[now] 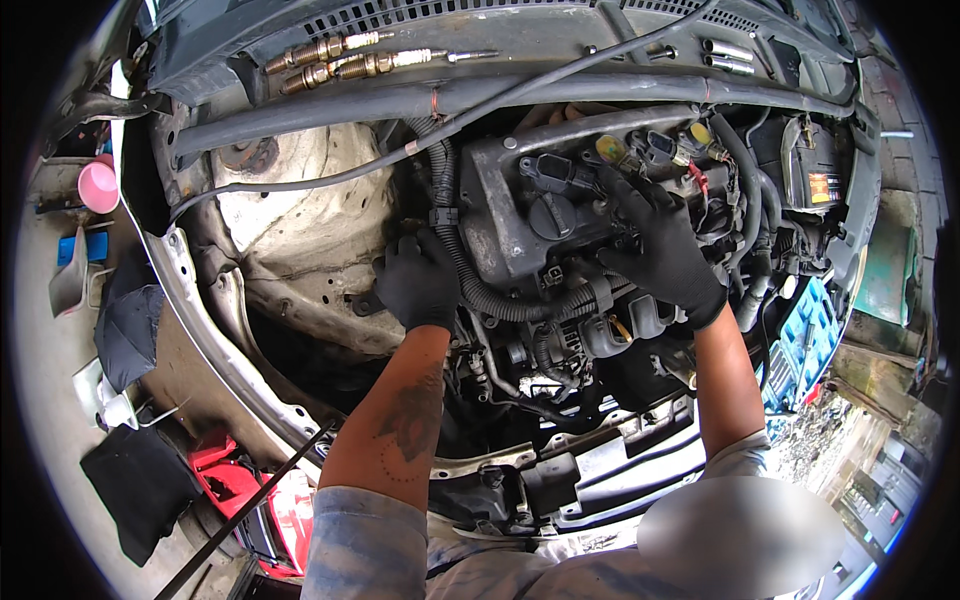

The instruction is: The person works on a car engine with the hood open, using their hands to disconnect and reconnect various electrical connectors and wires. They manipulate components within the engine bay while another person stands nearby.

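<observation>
The person's right hand [665,250], in a black glove, reaches over the engine cover [490,190] with thumb and fingers spread apart, the fingertips close to a dark ignition coil [560,174] that sits on the cover just beyond the round filler cap [551,215]. The left hand [415,280], gloved alike, is at the cover's left, between the ribbed black conduit [447,195] and the pale metal body panel [310,210]; its fingers are bent, and whether they pinch anything cannot be told. Past the engine, spark plugs [350,65] and two silver sockets [730,56] lie on a ledge.
</observation>
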`<state>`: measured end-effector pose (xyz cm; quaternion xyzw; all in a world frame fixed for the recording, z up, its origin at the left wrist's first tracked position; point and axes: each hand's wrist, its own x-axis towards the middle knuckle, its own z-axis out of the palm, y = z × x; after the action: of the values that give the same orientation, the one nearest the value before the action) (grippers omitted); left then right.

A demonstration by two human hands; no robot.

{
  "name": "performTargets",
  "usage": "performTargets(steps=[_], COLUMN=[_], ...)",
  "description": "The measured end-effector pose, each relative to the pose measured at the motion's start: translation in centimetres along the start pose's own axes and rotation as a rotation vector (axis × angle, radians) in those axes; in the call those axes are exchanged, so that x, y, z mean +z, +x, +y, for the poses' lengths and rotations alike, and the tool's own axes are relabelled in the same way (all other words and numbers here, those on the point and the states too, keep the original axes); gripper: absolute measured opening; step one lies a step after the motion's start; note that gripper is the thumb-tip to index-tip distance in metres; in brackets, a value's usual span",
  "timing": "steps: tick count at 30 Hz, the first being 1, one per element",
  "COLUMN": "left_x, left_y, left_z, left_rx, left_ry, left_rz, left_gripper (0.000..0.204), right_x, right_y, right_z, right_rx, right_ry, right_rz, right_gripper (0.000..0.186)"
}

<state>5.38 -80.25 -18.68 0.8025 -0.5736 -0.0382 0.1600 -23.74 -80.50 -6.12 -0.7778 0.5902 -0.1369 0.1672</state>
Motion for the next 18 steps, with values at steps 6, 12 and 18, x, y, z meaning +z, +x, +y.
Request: performTargets(steps=[6, 12, 18], left_x=[-0.4, -0.2, 0.0], left_y=[0.1, 0.0, 0.1], left_z=[0.5, 0.0, 0.1], left_rx=[-0.011, 0.003, 0.003], left_ry=[-0.016, -0.018, 0.001], left_rz=[0.009, 0.002, -0.003], left_gripper=[0.035, 0.033, 0.033], right_x=[-0.1, -0.6, -0.5], right_y=[1.8, 0.3, -1.3], right_z=[1.6, 1.9, 0.8], right_rx=[-0.252, -0.256, -0.203], right_ry=[-0.024, 0.012, -0.091], right_rz=[0.085, 0.177, 0.318], right_gripper=[0.076, 0.057, 0.028])
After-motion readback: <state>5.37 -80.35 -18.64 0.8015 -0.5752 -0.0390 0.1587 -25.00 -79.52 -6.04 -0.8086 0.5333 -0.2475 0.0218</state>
